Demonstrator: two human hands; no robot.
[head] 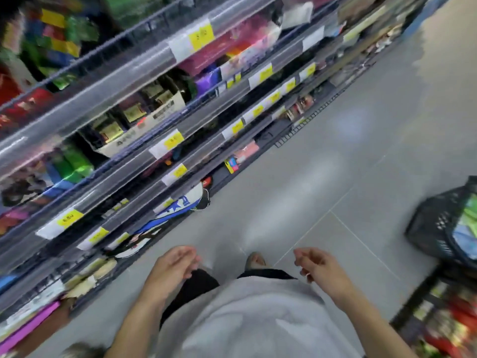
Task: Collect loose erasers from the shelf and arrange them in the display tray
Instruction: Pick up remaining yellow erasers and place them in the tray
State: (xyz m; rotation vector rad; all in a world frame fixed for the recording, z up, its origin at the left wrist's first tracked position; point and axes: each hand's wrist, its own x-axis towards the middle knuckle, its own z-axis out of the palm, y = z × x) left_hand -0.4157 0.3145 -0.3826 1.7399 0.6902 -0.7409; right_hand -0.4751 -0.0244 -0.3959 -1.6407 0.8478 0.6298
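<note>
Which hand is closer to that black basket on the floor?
Right. The right hand hangs loosely just left of the black basket; the left hand is farther off, over by the shelves.

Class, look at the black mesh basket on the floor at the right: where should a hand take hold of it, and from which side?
Judging by its shape, grip the black mesh basket by its top rim, coming from above: its open top faces up. Any handle is out of view. Both hands, left and right, hold nothing.

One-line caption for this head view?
Blurred aisle view: left hand and right hand loosely curled and empty above grey tiled floor, beside price-tagged shop shelves.
</note>
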